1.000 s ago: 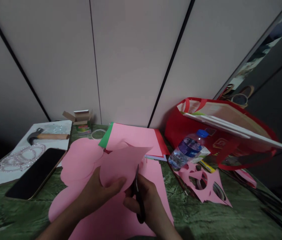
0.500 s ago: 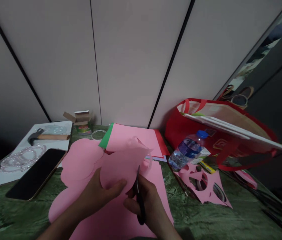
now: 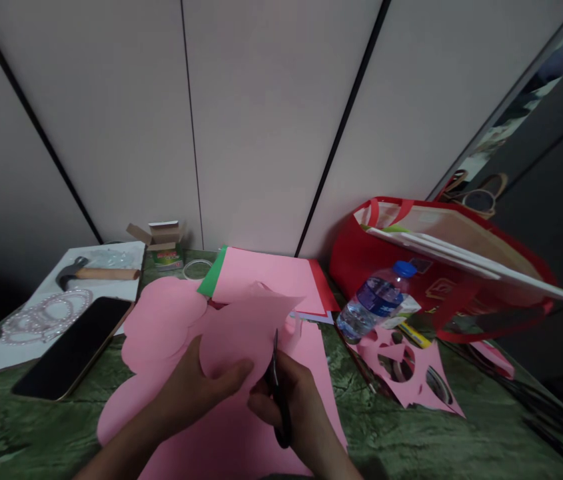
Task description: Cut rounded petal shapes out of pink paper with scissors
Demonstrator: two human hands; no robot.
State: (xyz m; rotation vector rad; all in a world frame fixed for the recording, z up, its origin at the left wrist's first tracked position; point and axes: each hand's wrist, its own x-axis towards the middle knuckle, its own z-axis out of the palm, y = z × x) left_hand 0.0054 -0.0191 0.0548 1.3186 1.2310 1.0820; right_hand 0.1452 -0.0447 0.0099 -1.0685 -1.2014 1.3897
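My left hand pinches a piece of pink paper by its lower left edge, the thumb lying on top. That edge is rounded, while a pointed corner sticks out at the upper right. In my right hand is a pair of scissors with dark handles, its blades up against the paper's right edge. A thin offcut curls off behind the blades. Beneath both hands lie larger pink sheets, and scalloped pink cut-outs overlap at the left.
On the left are a phone, a beaded strand, a hammer and a small open box. Coloured sheets lie behind. A water bottle, pink paper scraps and a red bag stand or lie right.
The curling offcut and upper edge of the held paper have dropped slightly. The scissors have shifted only a little; my left hand keeps its place.
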